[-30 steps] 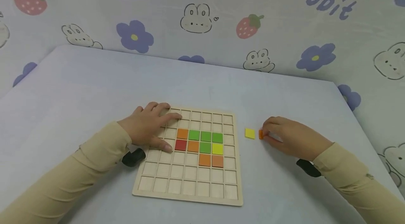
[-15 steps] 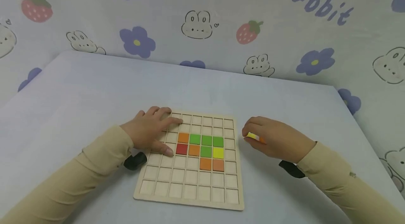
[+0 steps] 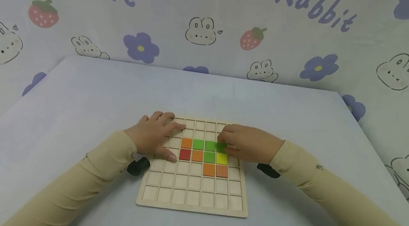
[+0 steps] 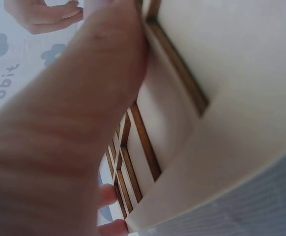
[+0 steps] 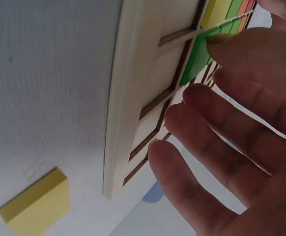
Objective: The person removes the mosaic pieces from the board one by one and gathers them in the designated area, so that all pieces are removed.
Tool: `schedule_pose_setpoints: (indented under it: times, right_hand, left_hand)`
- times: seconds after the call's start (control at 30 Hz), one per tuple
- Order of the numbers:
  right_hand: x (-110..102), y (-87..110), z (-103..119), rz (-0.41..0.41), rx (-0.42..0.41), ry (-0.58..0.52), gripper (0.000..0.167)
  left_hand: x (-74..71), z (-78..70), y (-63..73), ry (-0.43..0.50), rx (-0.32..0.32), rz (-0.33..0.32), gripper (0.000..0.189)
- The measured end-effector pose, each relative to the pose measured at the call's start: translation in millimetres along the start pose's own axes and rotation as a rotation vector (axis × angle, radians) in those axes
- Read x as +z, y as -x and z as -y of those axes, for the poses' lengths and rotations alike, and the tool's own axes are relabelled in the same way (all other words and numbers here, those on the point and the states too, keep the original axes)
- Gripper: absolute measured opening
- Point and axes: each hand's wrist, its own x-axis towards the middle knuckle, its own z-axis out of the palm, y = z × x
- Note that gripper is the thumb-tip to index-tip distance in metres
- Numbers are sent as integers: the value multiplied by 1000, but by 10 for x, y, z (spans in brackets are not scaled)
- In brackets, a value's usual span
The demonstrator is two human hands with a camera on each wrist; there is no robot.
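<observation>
A wooden grid board (image 3: 191,206) carries a cluster of flat square tiles in green, orange, red and yellow. My left hand (image 3: 154,136) rests across its upper left part, fingers spread, thumb near the red tile (image 3: 185,154). Over the right side reaches my right hand (image 3: 249,142), its fingers loosely curved at the top-right green tile (image 3: 220,147). In the right wrist view the thumb tip overlaps that green tile (image 5: 197,59), and the other fingers stay apart with no tile visible between them. The yellow tile (image 3: 221,158) lies just below it.
On the table outside the board, a yellow tile (image 5: 37,209) shows in the right wrist view; my right hand covers that spot in the head view. Black wrist cameras (image 3: 138,166) sit under both wrists. A rabbit-print cloth (image 3: 198,2) hangs behind the table.
My right hand has left an orange tile beside the loose yellow one, passed over both, and moved left onto the board. The left hand keeps its place; the head view has tilted slightly up.
</observation>
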Motion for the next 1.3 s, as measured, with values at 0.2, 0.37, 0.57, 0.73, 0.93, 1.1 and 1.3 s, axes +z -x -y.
schedule_pose_setpoints:
  times: [0.2, 0.37, 0.57, 0.73, 0.93, 1.1, 1.3]
  right_hand:
    - [47, -14, 2, -12, -32, 12, 20]
    - [68, -10, -15, -34, -59, 27, 20]
    - [36, -19, -22, -18, -55, 47, 27]
    - [6, -14, -51, -13, -70, 25, 31]
    - [-6, -2, -90, 14, -77, -14, 26]
    - [-6, 8, -98, 34, -56, -26, 24]
    - [5, 21, -110, 9, -78, -21, 23]
  left_hand:
    - [18, -12, -6, -14, 7, -12, 89]
    - [16, -19, -8, -18, 15, -21, 88]
    - [6, -25, -28, -12, 7, -18, 88]
    - [2, -24, -36, -14, 4, -19, 88]
    - [4, -17, -31, 6, 1, -23, 87]
    - [1, -14, -24, 18, 5, -21, 87]
    - [-6, -14, -31, 29, -4, -9, 88]
